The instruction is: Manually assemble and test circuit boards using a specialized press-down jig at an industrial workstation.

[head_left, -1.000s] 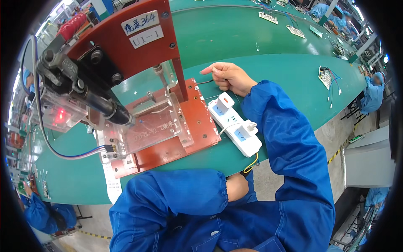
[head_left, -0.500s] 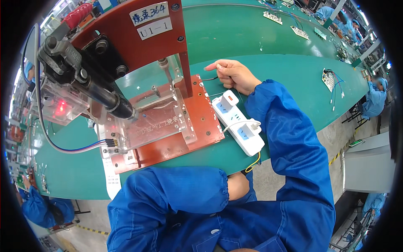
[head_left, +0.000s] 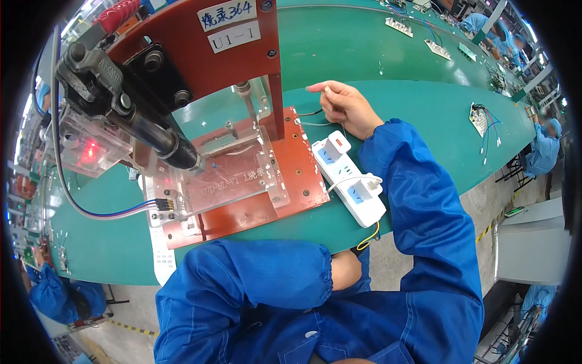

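Basically unchanged: my right grip stays curled near white oblong plastic power strip, can't tell if pinching; left grip hidden. Red-framed clear-acrylic clamp fixture on green tabletop, so right's still off it.

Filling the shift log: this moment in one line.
right hand: pointing leftward, beyond white power strip | left wrist: bare, hand hidden | red fixture: left of strip

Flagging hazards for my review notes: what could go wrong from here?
The right sleeve lies close beside the white power strip, so a careless sweep might nudge it or loosen a plug. The yellow wire loops past the edge of the green table and could get snagged.
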Tool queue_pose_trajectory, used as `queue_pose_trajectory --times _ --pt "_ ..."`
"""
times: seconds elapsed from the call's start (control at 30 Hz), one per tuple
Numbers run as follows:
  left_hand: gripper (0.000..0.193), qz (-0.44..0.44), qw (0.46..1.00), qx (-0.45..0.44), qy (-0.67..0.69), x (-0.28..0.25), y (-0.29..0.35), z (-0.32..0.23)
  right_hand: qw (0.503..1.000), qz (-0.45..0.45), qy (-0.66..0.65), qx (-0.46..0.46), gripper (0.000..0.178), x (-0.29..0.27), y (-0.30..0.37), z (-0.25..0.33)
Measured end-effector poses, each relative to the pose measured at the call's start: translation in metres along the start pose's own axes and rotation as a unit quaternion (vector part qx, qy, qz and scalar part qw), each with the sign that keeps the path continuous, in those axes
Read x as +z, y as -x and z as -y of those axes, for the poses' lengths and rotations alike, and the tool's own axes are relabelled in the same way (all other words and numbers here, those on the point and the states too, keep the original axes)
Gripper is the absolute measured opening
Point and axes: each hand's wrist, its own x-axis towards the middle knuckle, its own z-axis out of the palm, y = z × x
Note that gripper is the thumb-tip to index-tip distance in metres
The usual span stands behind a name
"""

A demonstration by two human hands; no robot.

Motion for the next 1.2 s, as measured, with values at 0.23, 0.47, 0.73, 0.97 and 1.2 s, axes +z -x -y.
queue_pose_trajectory --times 0.23,0.47,0.73,0.97,1.2 --pt "0.026 0.035 0.998 0.048 0.029 0.007 -0.005 0.008 0.996 -0.022 -0.066 -0.056 0.032 -0.006 -0.005 -0.008" --pt "0.027 0.050 0.994 0.084 0.048 0.006 0.041 0.075 0.998 -0.004 0.010 -0.062 0.038 -0.003 -0.012 0.003" --pt "0.029 0.106 0.981 0.144 0.069 -0.028 0.000 0.043 0.999 -0.005 0.040 -0.024 0.034 -0.018 0.001 -0.002" --pt "0.030 0.106 0.971 0.203 0.074 -0.033 -0.050 -0.123 0.997 -0.009 0.067 -0.028 0.032 -0.013 0.003 -0.003" --pt "0.031 0.151 0.954 0.242 0.089 -0.002 -0.087 -0.273 0.999 0.020 0.042 -0.029 0.033 -0.015 -0.003 -0.003"
